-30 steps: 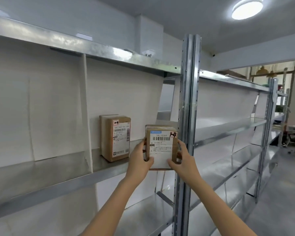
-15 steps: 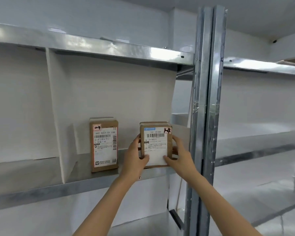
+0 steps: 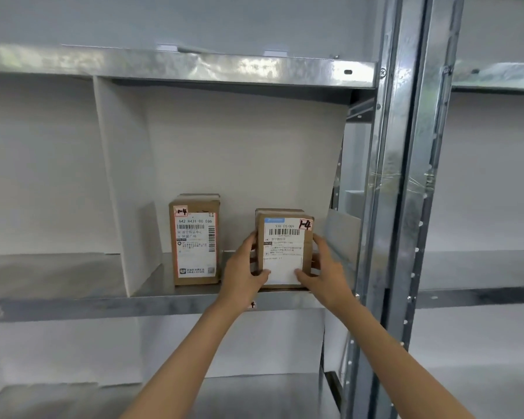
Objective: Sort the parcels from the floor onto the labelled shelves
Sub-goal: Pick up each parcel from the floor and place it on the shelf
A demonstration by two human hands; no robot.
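I'm watching the metal shelf (image 3: 179,303) carrying two upright parcels. The H4 parcel (image 3: 285,237) is standing near its front edge, with the other parcel (image 3: 195,243) just beside it at 9 o'clock. My left grip (image 3: 242,273) and right grip (image 3: 324,273) are clasping the H4 parcel's sides.
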